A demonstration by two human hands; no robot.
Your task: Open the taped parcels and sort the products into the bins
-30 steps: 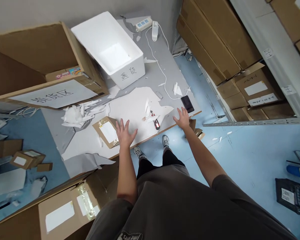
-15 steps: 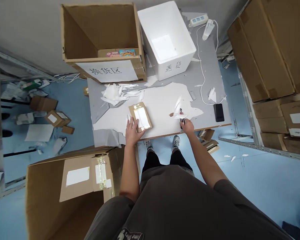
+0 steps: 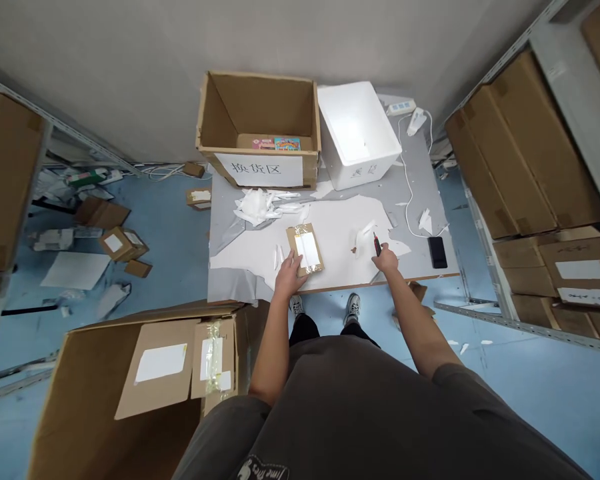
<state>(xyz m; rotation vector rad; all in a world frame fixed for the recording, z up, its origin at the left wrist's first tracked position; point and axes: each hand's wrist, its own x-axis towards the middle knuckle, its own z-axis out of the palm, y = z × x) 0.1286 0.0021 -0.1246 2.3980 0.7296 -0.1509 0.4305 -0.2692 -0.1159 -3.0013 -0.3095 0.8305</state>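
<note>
A small brown cardboard box [image 3: 317, 261] with a white label and clear tape lies on the white paper that covers part of the table [image 3: 340, 223]. My left hand [image 3: 287, 275] grips its lower left side, fingers along the edge and over the front corner. In my right hand [image 3: 387, 259] is a red and black box cutter [image 3: 377, 245], pointing away from me above the paper. How far its blade is out is too small to tell. White paper scraps [image 3: 364, 237] lie just left of the cutter.
Behind stand a large open cardboard box [image 3: 267, 170] holding colourful packs and a white foam box [image 3: 363, 172]. A black phone [image 3: 437, 252] and a white cable [image 3: 405, 187] are at the right. A big open carton [image 3: 80, 393] stands left of me; stacked cartons [image 3: 535, 147] fill the right shelf.
The view has tilted up. My left hand has moved from beside the small box onto its edge. My right hand has drawn the box cutter clear of the paper scraps.
</note>
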